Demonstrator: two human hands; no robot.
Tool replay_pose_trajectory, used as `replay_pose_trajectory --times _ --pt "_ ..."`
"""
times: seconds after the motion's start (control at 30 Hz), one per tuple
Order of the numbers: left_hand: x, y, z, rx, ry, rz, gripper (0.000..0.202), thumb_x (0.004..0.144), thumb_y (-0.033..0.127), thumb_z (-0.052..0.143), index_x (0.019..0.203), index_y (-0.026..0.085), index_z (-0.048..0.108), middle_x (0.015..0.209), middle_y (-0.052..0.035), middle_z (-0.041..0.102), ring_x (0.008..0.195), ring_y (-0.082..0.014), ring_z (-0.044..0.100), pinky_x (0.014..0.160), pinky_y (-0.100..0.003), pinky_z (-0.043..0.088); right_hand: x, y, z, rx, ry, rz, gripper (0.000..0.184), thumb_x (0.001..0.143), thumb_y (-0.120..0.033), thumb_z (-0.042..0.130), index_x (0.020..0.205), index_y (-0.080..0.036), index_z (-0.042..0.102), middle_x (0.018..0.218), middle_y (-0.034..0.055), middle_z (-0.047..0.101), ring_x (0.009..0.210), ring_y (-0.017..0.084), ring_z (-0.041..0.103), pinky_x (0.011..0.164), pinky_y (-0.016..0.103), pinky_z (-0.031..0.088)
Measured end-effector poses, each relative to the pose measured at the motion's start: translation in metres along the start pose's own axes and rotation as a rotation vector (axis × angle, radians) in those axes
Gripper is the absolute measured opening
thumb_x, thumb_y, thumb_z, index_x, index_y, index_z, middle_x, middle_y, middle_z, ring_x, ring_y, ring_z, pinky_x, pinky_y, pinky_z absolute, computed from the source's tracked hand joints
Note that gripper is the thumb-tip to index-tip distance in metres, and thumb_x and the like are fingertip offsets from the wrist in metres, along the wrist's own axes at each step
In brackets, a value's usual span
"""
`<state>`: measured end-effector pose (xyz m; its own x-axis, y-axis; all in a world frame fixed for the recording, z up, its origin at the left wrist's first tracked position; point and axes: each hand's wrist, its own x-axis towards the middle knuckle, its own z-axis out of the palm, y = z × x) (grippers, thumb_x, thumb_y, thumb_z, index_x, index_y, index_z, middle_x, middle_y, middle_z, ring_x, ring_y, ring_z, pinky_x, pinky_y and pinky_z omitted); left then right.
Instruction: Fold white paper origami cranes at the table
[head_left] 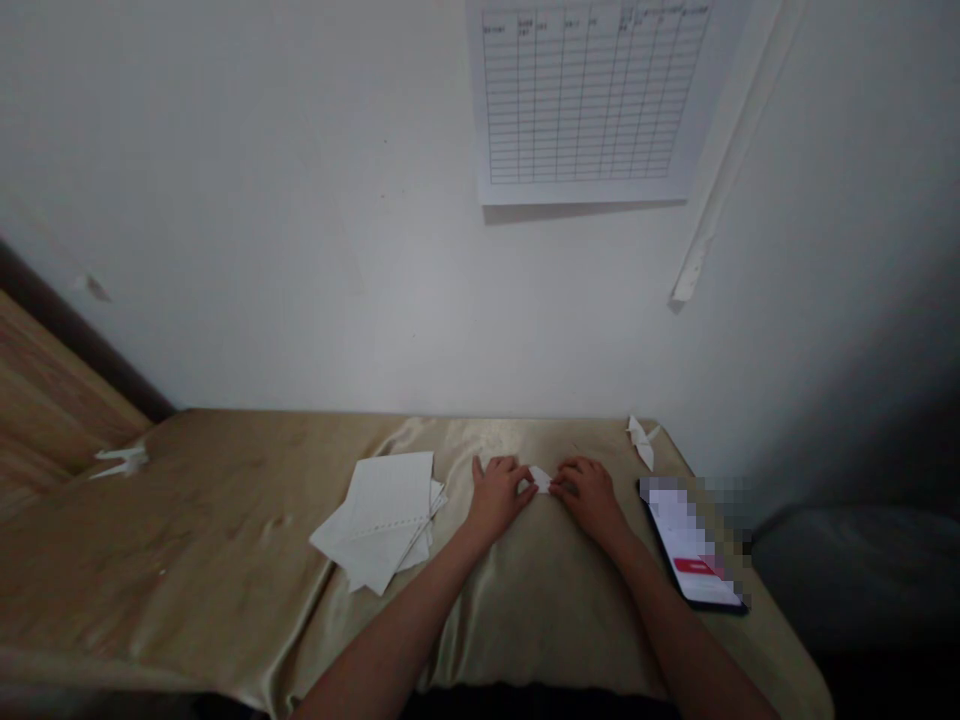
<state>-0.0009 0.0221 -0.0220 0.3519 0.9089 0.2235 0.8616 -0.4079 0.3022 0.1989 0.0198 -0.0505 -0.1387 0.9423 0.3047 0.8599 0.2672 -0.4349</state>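
A small folded piece of white paper (541, 478) lies on the gold cloth covering the table (225, 530), near the far edge. My left hand (499, 496) pinches its left side with curled fingers. My right hand (589, 494) presses and pinches its right side. Both hands rest on the cloth and meet at the paper. Most of the paper is hidden under my fingers.
A loose stack of white sheets (382, 520) lies left of my hands. A lit phone (694, 545) sits to the right. A folded paper crane (641, 440) stands at the far right corner, another paper figure (121, 460) at the far left. A gridded chart (589, 95) hangs on the wall.
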Motion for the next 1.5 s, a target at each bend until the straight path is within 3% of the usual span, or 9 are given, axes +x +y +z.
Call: replay_pose_trajectory --times 0.4,0.67,1.5 --pt "-0.002 -0.003 0.003 -0.09 0.007 -0.018 0.025 0.09 0.04 0.062 0.115 0.036 0.063 0.113 -0.0012 0.062 0.119 -0.0249 0.05 0.113 -0.067 0.011 0.001 -0.002 0.001 -0.027 0.031 0.013 0.015 0.086 -0.039 0.062 0.088 -0.026 0.071 0.109 0.0049 0.064 0.105 0.024 0.053 0.097 0.04 0.035" --pt "0.0 -0.004 0.003 -0.07 -0.003 -0.013 0.021 0.091 0.042 0.06 0.109 0.035 0.069 0.111 -0.002 0.061 0.117 -0.0243 0.05 0.112 -0.06 0.02 0.0 -0.007 0.0 -0.076 0.032 0.033 0.017 0.088 -0.041 0.06 0.089 -0.027 0.069 0.111 0.005 0.062 0.107 0.024 0.051 0.098 0.041 0.035" --pt "0.002 -0.003 0.009 -0.036 0.023 -0.049 0.022 0.09 0.04 0.063 0.111 0.036 0.066 0.115 -0.001 0.059 0.117 -0.0242 0.05 0.113 -0.062 0.016 -0.001 -0.009 0.0 -0.186 0.012 0.009 0.021 0.092 -0.039 0.055 0.096 -0.022 0.066 0.115 0.0072 0.061 0.109 0.025 0.049 0.099 0.042 0.034"
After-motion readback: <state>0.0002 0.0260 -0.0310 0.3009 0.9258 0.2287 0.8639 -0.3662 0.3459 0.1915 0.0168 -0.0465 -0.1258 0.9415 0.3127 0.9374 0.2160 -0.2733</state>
